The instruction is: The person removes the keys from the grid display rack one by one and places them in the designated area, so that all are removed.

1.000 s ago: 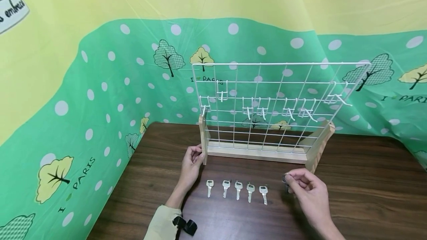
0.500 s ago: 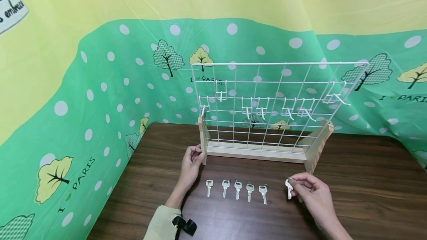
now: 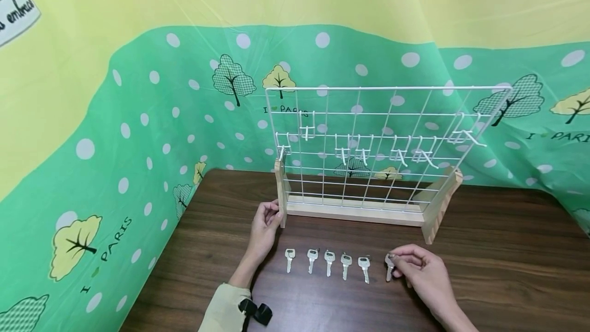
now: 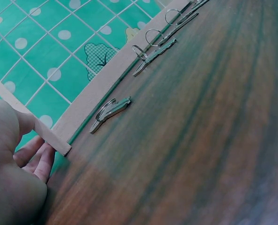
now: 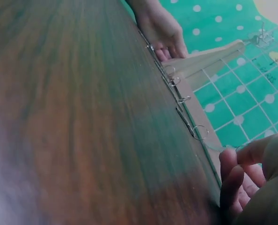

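Note:
My left hand (image 3: 263,232) grips the left wooden side panel (image 3: 279,193) of a white wire grid rack (image 3: 359,211); in the left wrist view the thumb and fingers lie on either side of the wood (image 4: 54,138). My right hand (image 3: 424,275) pinches a silver key (image 3: 389,267) at its ring end, close to the dark wooden table. This key hangs or stands at the right end of a row of several silver keys (image 3: 346,266) lying on the table, each with a ring. Whether its tip touches the table I cannot tell.
Several white hooks (image 3: 400,156) are fixed on the grid at differing heights. The rack's right wooden side panel (image 3: 442,206) stands just behind my right hand. A green and yellow printed cloth (image 3: 184,91) hangs around the table (image 3: 221,193).
My right hand has come nearer and a little left, lowering the key beside the row; the key has turned from edge-on. My left hand and the rack have stayed still.

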`<state>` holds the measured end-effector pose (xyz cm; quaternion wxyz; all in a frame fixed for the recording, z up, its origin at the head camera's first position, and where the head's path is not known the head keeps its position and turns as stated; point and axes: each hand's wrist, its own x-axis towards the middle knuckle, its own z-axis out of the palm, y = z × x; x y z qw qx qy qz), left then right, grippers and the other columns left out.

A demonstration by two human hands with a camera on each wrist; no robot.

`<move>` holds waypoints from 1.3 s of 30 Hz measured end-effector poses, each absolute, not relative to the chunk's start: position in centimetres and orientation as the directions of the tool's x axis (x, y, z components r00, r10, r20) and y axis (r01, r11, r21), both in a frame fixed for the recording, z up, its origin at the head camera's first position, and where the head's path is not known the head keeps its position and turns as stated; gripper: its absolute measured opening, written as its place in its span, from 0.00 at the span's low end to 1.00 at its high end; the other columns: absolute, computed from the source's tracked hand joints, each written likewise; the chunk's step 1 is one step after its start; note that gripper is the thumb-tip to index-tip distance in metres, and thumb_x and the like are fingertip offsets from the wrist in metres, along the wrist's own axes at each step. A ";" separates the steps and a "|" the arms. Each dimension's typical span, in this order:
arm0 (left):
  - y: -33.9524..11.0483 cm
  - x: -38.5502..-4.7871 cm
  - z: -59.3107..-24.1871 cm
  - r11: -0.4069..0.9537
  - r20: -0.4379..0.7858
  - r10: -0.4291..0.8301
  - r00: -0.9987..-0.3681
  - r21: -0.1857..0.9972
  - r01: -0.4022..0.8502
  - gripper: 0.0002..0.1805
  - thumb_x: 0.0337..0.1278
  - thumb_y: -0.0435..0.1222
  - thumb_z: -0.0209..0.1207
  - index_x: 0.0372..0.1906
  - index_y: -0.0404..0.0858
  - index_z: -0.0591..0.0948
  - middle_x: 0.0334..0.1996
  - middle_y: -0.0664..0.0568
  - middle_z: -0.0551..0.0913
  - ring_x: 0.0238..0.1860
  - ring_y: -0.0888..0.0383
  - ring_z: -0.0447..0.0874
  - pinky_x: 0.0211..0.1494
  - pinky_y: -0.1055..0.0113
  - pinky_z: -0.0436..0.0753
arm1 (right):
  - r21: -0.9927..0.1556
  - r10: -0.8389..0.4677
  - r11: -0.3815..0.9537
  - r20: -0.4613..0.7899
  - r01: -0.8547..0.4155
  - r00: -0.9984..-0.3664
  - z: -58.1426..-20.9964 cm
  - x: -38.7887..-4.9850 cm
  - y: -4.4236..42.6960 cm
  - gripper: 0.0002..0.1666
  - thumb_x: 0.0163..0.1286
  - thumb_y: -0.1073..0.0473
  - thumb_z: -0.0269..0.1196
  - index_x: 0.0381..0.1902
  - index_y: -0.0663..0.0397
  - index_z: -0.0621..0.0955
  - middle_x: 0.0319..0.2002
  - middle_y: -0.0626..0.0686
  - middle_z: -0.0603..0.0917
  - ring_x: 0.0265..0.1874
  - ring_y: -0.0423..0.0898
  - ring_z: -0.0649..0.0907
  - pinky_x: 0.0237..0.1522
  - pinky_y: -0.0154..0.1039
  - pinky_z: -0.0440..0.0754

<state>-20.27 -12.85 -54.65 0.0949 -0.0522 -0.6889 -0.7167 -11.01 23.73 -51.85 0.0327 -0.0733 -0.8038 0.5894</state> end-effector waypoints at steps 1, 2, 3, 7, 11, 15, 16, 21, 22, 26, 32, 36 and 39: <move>-12.8 -20.3 -54.6 -0.033 0.204 -0.065 -0.977 0.978 0.207 0.09 0.79 0.21 0.56 0.53 0.20 0.70 0.72 0.23 0.75 0.76 0.32 0.74 0.83 0.47 0.72 | -0.946 0.158 0.316 -0.025 0.075 -0.987 -51.9 -11.0 23.7 0.06 0.75 0.70 0.72 0.47 0.68 0.88 0.30 0.49 0.92 0.23 0.39 0.87 0.18 0.31 0.77; -12.8 -20.3 -54.7 -0.035 0.204 -0.065 -0.977 0.978 0.206 0.09 0.79 0.21 0.56 0.54 0.20 0.70 0.72 0.23 0.75 0.77 0.32 0.74 0.83 0.48 0.72 | -0.941 0.159 0.333 -0.016 0.069 -0.987 -52.0 -11.0 23.6 0.06 0.74 0.70 0.72 0.47 0.67 0.89 0.30 0.50 0.92 0.23 0.39 0.88 0.18 0.31 0.78; -12.8 -20.3 -54.7 -0.034 0.203 -0.065 -0.977 0.978 0.206 0.09 0.79 0.21 0.56 0.54 0.20 0.70 0.72 0.23 0.75 0.77 0.32 0.74 0.83 0.48 0.72 | -0.934 0.158 0.351 -0.005 0.061 -0.987 -52.0 -11.0 23.5 0.06 0.74 0.70 0.72 0.47 0.67 0.89 0.31 0.50 0.92 0.23 0.39 0.88 0.20 0.31 0.80; -12.8 -20.3 -54.7 -0.038 0.201 -0.069 -0.977 0.978 0.204 0.09 0.79 0.21 0.56 0.54 0.20 0.70 0.72 0.24 0.76 0.77 0.33 0.74 0.83 0.50 0.72 | -0.919 0.152 0.394 0.045 0.019 -0.987 -52.2 -11.1 23.2 0.04 0.73 0.70 0.73 0.45 0.65 0.90 0.32 0.52 0.93 0.24 0.39 0.89 0.26 0.29 0.84; -12.8 -20.3 -54.7 -0.040 0.205 -0.073 -0.976 0.977 0.208 0.09 0.78 0.21 0.57 0.53 0.20 0.71 0.72 0.24 0.76 0.76 0.33 0.74 0.82 0.51 0.73 | -0.871 0.157 0.490 0.114 -0.023 -0.981 -52.4 -11.1 22.9 0.03 0.71 0.68 0.75 0.41 0.58 0.91 0.31 0.48 0.93 0.27 0.34 0.87 0.32 0.25 0.82; -12.7 -20.3 -54.7 -0.047 0.208 -0.074 -0.975 0.976 0.212 0.09 0.78 0.21 0.56 0.53 0.20 0.71 0.72 0.24 0.76 0.76 0.33 0.74 0.82 0.52 0.73 | -0.822 0.168 0.569 0.165 -0.041 -0.972 -52.6 -11.1 22.9 0.05 0.69 0.66 0.78 0.38 0.52 0.92 0.30 0.43 0.90 0.27 0.31 0.83 0.33 0.24 0.77; -12.7 -20.3 -54.7 -0.047 0.208 -0.075 -0.975 0.976 0.212 0.08 0.78 0.21 0.56 0.53 0.20 0.71 0.72 0.24 0.76 0.76 0.33 0.74 0.82 0.53 0.73 | -0.813 0.167 0.580 0.176 -0.048 -0.970 -52.6 -11.1 22.9 0.05 0.68 0.66 0.78 0.37 0.51 0.92 0.30 0.43 0.89 0.27 0.32 0.82 0.32 0.24 0.76; -12.7 -20.2 -54.6 -0.047 0.199 -0.078 -0.977 0.978 0.203 0.08 0.78 0.21 0.56 0.53 0.20 0.71 0.72 0.24 0.76 0.76 0.33 0.75 0.81 0.56 0.74 | -0.769 0.142 0.630 0.254 -0.111 -0.957 -52.9 -11.2 22.9 0.09 0.66 0.66 0.80 0.34 0.46 0.91 0.27 0.39 0.86 0.24 0.31 0.78 0.28 0.26 0.73; -12.8 -20.2 -54.6 -0.047 0.198 -0.078 -0.977 0.978 0.202 0.08 0.78 0.21 0.56 0.53 0.20 0.71 0.72 0.24 0.76 0.76 0.33 0.75 0.81 0.57 0.74 | -0.758 0.134 0.639 0.272 -0.127 -0.953 -52.9 -11.2 22.9 0.10 0.65 0.67 0.80 0.34 0.45 0.91 0.26 0.39 0.85 0.24 0.31 0.77 0.27 0.26 0.72; -12.8 -20.2 -54.5 -0.051 0.198 -0.076 -0.977 0.978 0.202 0.09 0.78 0.21 0.56 0.53 0.20 0.70 0.72 0.24 0.76 0.76 0.33 0.75 0.79 0.61 0.75 | -0.713 0.099 0.676 0.337 -0.185 -0.936 -53.0 -11.3 22.8 0.13 0.62 0.67 0.82 0.32 0.42 0.90 0.25 0.36 0.82 0.23 0.30 0.75 0.27 0.26 0.71; -12.9 -20.3 -54.6 -0.036 0.201 -0.072 -0.977 0.978 0.204 0.09 0.78 0.21 0.57 0.53 0.20 0.71 0.72 0.24 0.76 0.76 0.33 0.75 0.79 0.63 0.75 | -0.671 0.062 0.702 0.390 -0.238 -0.919 -53.3 -11.4 22.9 0.16 0.59 0.68 0.83 0.32 0.40 0.90 0.26 0.34 0.81 0.22 0.29 0.74 0.26 0.26 0.69; -12.9 -20.3 -54.6 -0.034 0.200 -0.069 -0.977 0.979 0.203 0.10 0.79 0.22 0.57 0.54 0.20 0.71 0.72 0.24 0.76 0.76 0.34 0.74 0.82 0.57 0.74 | -0.669 0.055 0.700 0.400 -0.250 -0.915 -53.3 -11.4 22.9 0.16 0.58 0.70 0.83 0.33 0.43 0.91 0.26 0.35 0.83 0.22 0.29 0.74 0.25 0.26 0.70; -12.9 -20.3 -54.6 -0.041 0.200 -0.069 -0.977 0.978 0.203 0.10 0.79 0.22 0.57 0.54 0.20 0.71 0.72 0.24 0.76 0.76 0.34 0.74 0.82 0.55 0.73 | -0.683 0.059 0.691 0.379 -0.236 -0.924 -53.3 -11.4 22.9 0.15 0.59 0.70 0.82 0.35 0.45 0.91 0.27 0.36 0.85 0.22 0.29 0.76 0.25 0.26 0.71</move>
